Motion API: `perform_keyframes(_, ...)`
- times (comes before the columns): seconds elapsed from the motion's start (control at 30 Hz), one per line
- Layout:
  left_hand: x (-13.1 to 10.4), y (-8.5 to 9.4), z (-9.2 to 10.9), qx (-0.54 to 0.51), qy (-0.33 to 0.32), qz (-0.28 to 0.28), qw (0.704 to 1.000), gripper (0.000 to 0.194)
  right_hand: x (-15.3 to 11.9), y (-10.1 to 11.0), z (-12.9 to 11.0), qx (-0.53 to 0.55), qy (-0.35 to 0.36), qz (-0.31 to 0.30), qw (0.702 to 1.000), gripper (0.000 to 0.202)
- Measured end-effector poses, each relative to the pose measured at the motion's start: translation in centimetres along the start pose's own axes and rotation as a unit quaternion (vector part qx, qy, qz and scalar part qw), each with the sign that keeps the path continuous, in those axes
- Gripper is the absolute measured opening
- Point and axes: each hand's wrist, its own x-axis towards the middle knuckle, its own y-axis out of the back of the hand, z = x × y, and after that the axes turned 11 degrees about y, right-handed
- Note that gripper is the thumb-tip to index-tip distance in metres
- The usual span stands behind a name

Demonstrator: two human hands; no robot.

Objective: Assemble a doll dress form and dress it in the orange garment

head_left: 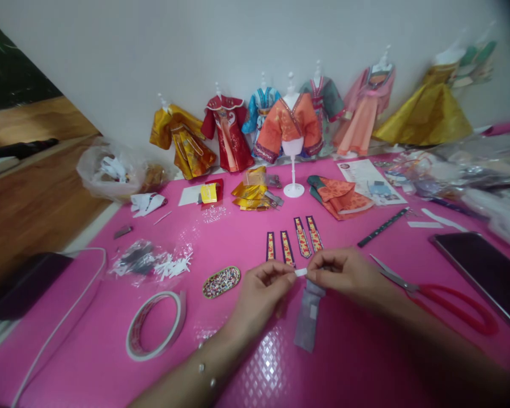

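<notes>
A white strip [301,272] bridges the left hand [270,283] and right hand [332,272], each pinching an end with fingertips together, probably keeping it straight. A grey piece [308,320] trails below the right hand; whether also gripped, I cannot tell. Patterned bands [302,238] lie just beyond on the worktop [238,238]; scissors [413,287] crowd the right forearm.

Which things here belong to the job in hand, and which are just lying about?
Job in hand: white strip, between left hand and right hand; grey piece, at right hand; perhaps scissors.

Apparently just about: phone, red dress, yellow skirt.
</notes>
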Motion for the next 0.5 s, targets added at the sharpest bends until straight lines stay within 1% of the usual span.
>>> perform_keyframes(0.13,-0.08,-0.18,0.18,-0.005,0.001,0.005,1.0,0.017,-0.01,-0.21,0.06,-0.013,-0.003,-0.007,1.0,0.019)
perform_keyframes(0.27,0.02,-0.03,0.1,-0.008,-0.001,0.006,1.0,0.016,-0.03,-0.14,-0.11,-0.007,-0.002,0.003,1.0,0.023)
perform_keyframes(0.33,0.26,0.17,-0.05,0.003,-0.028,0.019,0.999,0.015,-0.03,0.04,-0.23,-0.006,0.004,0.014,1.0,0.025)
perform_keyframes(0.37,0.39,0.28,-0.14,0.02,-0.064,0.033,0.997,0.013,-0.02,0.15,-0.25,-0.011,0.009,0.022,1.0,0.026)
perform_keyframes(0.4,0.52,0.39,-0.23,0.047,-0.116,0.053,0.991,0.011,-0.01,0.24,-0.24,-0.019,0.013,0.029,0.999,0.026)
perform_keyframes(0.43,0.6,0.49,-0.32,0.083,-0.181,0.075,0.977,0.009,-0.01,0.33,-0.18,-0.026,0.018,0.038,0.999,0.026)
perform_keyframes(0.47,0.63,0.59,-0.4,0.126,-0.251,0.097,0.955,0.009,0.0,0.39,-0.09,-0.031,0.024,0.046,0.998,0.026)
perform_keyframes(0.5,0.59,0.67,-0.47,0.171,-0.318,0.115,0.925,0.009,0.0,0.43,0.04,-0.035,0.029,0.052,0.998,0.026)
